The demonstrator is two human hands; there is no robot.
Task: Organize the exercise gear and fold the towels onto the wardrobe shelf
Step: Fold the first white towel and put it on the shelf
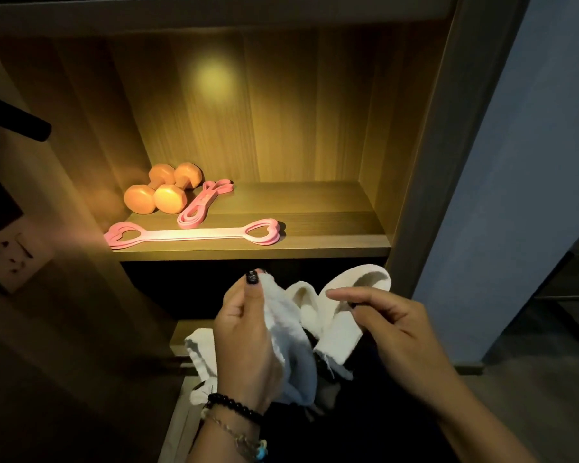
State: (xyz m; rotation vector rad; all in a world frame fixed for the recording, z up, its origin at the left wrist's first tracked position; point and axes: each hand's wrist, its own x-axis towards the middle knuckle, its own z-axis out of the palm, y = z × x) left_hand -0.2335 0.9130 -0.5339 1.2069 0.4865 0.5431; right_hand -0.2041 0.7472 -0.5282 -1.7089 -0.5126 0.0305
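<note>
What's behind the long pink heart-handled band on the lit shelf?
Behind the heart-handled band lie a coiled pink loop band and two orange dumbbells, toward the left. The dumbbells hide the corner behind them.

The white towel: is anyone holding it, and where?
Yes. The left hand pinches the white towel at an upper edge; the right hand has fingers curled at its other fold, though that grip is unclear.
</note>
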